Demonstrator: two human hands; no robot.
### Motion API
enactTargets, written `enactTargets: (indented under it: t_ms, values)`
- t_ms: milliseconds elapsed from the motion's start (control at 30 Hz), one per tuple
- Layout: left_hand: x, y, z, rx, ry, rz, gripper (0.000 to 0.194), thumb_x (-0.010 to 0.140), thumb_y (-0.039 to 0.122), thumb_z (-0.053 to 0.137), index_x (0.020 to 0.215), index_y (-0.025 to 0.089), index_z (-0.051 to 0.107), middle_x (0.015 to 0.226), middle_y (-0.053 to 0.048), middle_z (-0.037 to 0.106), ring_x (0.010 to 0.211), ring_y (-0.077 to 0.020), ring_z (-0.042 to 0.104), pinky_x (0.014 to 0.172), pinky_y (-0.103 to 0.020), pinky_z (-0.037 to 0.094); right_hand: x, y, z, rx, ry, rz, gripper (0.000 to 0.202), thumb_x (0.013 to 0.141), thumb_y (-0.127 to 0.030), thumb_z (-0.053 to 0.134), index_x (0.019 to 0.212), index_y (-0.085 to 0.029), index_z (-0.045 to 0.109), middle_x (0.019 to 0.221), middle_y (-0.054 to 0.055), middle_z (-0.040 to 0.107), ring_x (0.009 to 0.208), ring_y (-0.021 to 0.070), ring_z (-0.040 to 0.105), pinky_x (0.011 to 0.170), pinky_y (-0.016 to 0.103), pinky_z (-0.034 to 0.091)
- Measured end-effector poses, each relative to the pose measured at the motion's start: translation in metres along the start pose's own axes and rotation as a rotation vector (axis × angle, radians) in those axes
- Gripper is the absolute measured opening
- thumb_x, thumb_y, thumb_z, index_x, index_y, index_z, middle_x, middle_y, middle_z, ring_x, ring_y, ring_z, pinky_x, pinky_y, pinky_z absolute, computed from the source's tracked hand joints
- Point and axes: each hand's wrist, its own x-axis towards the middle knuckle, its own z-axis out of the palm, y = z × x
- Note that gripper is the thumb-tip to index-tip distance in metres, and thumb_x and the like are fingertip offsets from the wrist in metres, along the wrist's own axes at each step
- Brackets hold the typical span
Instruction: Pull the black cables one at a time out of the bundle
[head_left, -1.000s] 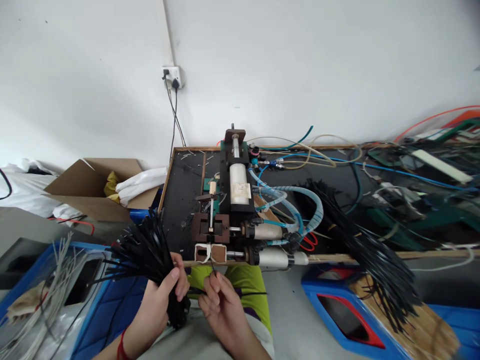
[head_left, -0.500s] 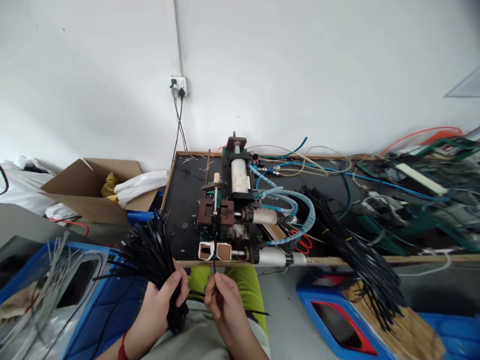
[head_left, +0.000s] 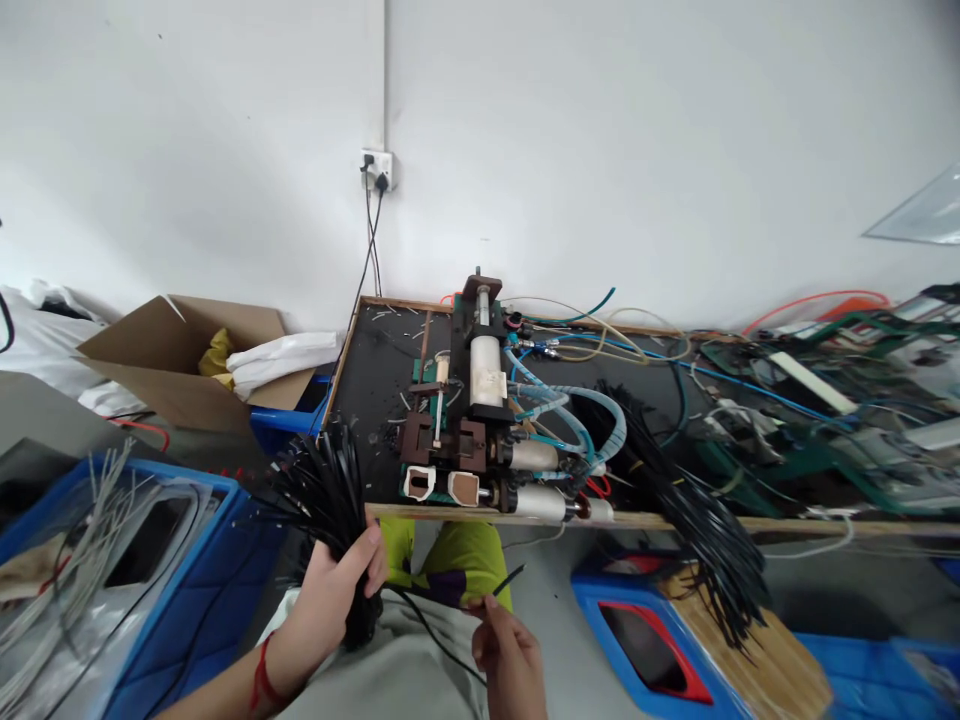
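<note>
My left hand (head_left: 346,580) is wrapped round a thick bundle of black cables (head_left: 330,490), whose loose ends fan out toward the upper left. A red cord circles that wrist. Over my lap, my right hand (head_left: 508,645) is closed in a pinch on a single black cable (head_left: 510,578); its short end sticks out above the fingers. Another stretch of black cable (head_left: 435,632) runs across my lap between the hands. Beyond them, at the bench's front edge, stands a pneumatic machine (head_left: 489,370) with two padded jaws (head_left: 463,488), which are apart with nothing between them.
A second bundle of black cables (head_left: 701,530) hangs over the edge of the bench (head_left: 390,365) on the right. Blue bins (head_left: 214,560) flank me, one holding pale wires (head_left: 82,550). An open cardboard box (head_left: 150,375) stands at left. Blue air hoses (head_left: 615,420) loop beside the machine.
My right hand has moved right and down, away from the padded jaws, with the cable in its fingers. The jaws now stand wider apart. My left hand still grips the bundle.
</note>
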Motion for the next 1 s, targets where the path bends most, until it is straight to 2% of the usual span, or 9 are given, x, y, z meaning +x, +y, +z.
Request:
enactTargets:
  t_ms: [133, 200, 300, 400, 500, 600, 700, 900, 1000]
  values:
    - [0.001, -0.005, 0.000, 0.013, -0.014, -0.038, 0.034, 0.084, 0.044, 0.079, 0.087, 0.020, 0.055, 0.057, 0.008, 0.049, 0.044, -0.0074, 0.039, 0.046, -0.024, 0.029, 0.009, -0.012, -0.011, -0.354, -0.115, -0.004, 0.058, 0.071, -0.069, 0.071, 0.042, -0.021, 0.057, 0.039, -0.002, 0.044, 0.038, 0.0124, 0.034, 0.045, 0.028, 0.020]
    - [0.002, -0.007, 0.000, 0.025, -0.037, -0.040, 0.034, 0.085, 0.044, 0.078, 0.086, 0.020, 0.055, 0.057, 0.007, 0.049, 0.045, -0.0078, 0.039, 0.046, -0.024, 0.029, 0.011, -0.037, -0.017, -0.456, -0.132, -0.051, 0.050, 0.068, -0.054, 0.078, 0.039, -0.022, 0.053, 0.039, -0.002, 0.041, 0.042, 0.0127, 0.033, 0.050, 0.030, 0.018]
    - [0.003, -0.011, -0.001, 0.055, -0.092, -0.042, 0.031, 0.087, 0.045, 0.075, 0.085, 0.020, 0.056, 0.056, 0.007, 0.048, 0.045, -0.0085, 0.037, 0.047, -0.025, 0.028, 0.006, -0.090, -0.014, -0.611, -0.148, -0.178, 0.039, 0.078, -0.039, 0.074, 0.048, -0.023, 0.055, 0.048, 0.000, 0.048, 0.049, 0.0146, 0.035, 0.054, 0.033, 0.017]
    - [0.002, -0.015, -0.002, 0.173, -0.170, -0.061, 0.033, 0.092, 0.045, 0.069, 0.075, 0.020, 0.055, 0.053, 0.007, 0.045, 0.046, -0.0094, 0.035, 0.050, -0.027, 0.029, -0.001, -0.142, 0.013, -0.779, -0.254, -0.474, 0.031, 0.092, -0.036, 0.062, 0.065, -0.023, 0.064, 0.064, 0.002, 0.059, 0.058, 0.0174, 0.048, 0.058, 0.032, 0.028]
    - [0.000, -0.015, -0.001, 0.329, -0.229, -0.059, 0.043, 0.094, 0.048, 0.065, 0.063, 0.021, 0.050, 0.051, 0.005, 0.042, 0.048, -0.0106, 0.035, 0.052, -0.028, 0.030, -0.002, -0.166, 0.055, -0.546, -0.393, -0.562, 0.016, 0.095, -0.033, 0.061, 0.095, -0.023, 0.073, 0.078, 0.003, 0.066, 0.065, 0.0178, 0.058, 0.059, 0.028, 0.040]
    - [0.002, -0.013, 0.001, 0.395, -0.211, -0.063, 0.048, 0.091, 0.052, 0.066, 0.060, 0.021, 0.047, 0.049, 0.005, 0.041, 0.048, -0.0108, 0.035, 0.051, -0.028, 0.030, 0.003, -0.158, 0.089, -0.329, -0.416, -0.549, 0.014, 0.095, -0.030, 0.064, 0.093, -0.021, 0.075, 0.076, 0.002, 0.066, 0.067, 0.0177, 0.061, 0.061, 0.027, 0.044]
    - [0.006, -0.010, 0.001, 0.376, -0.154, -0.068, 0.046, 0.087, 0.053, 0.070, 0.062, 0.021, 0.051, 0.049, 0.005, 0.043, 0.046, -0.0109, 0.036, 0.049, -0.027, 0.030, 0.009, -0.138, 0.104, -0.163, -0.335, -0.538, 0.022, 0.096, -0.031, 0.064, 0.078, -0.020, 0.071, 0.073, 0.001, 0.062, 0.069, 0.0176, 0.058, 0.064, 0.028, 0.044]
    - [0.009, 0.005, 0.001, 0.206, -0.086, -0.089, 0.039, 0.081, 0.052, 0.077, 0.075, 0.019, 0.059, 0.056, 0.000, 0.061, 0.048, -0.0143, 0.052, 0.051, -0.027, 0.041, 0.012, -0.117, 0.103, 0.423, -0.372, -0.258, 0.030, 0.096, -0.046, 0.067, 0.079, -0.022, 0.065, 0.074, 0.000, 0.060, 0.068, 0.0168, 0.055, 0.067, 0.030, 0.045]
    - [0.009, 0.010, 0.001, 0.104, 0.005, -0.057, 0.038, 0.079, 0.050, 0.081, 0.080, 0.020, 0.058, 0.059, 0.000, 0.064, 0.055, -0.0179, 0.060, 0.057, -0.030, 0.048, 0.012, -0.108, 0.093, 0.563, -0.341, -0.151, 0.032, 0.098, -0.048, 0.064, 0.078, -0.023, 0.059, 0.049, -0.009, 0.042, 0.044, 0.0110, 0.033, 0.051, 0.027, 0.033]
